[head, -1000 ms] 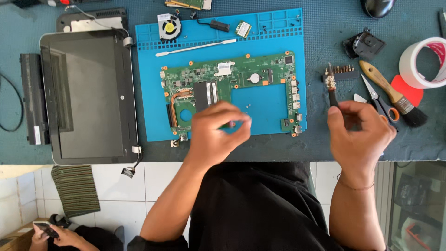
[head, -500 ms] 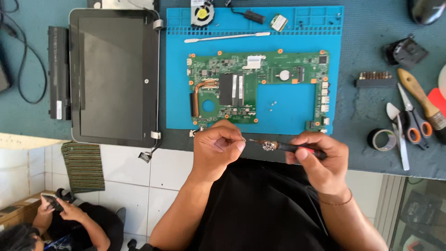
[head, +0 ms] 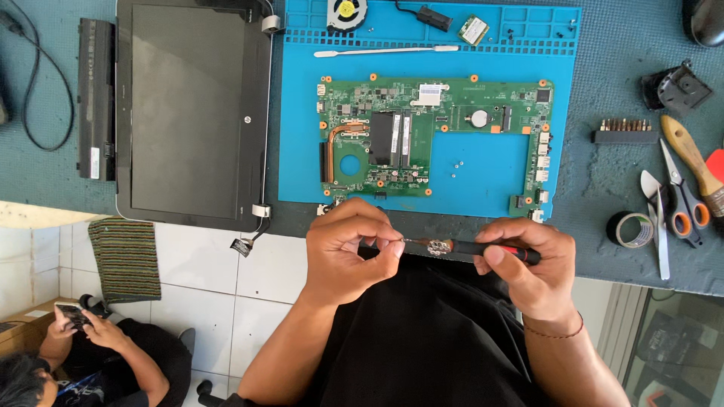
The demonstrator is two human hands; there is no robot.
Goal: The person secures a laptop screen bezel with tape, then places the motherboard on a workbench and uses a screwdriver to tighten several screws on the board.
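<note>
Screwdriver [head: 467, 247] lying level at the near edge of the bench [head: 603, 188], long axis running 9 to 3 o'clock. Right hand [head: 532, 264] closed round the black handle at the 3 o'clock end; left hand [head: 351, 249], at 9 o'clock, fingertips pinched on the bit tip, nearer the green motherboard [head: 437, 128] at 12 o'clock.
</note>
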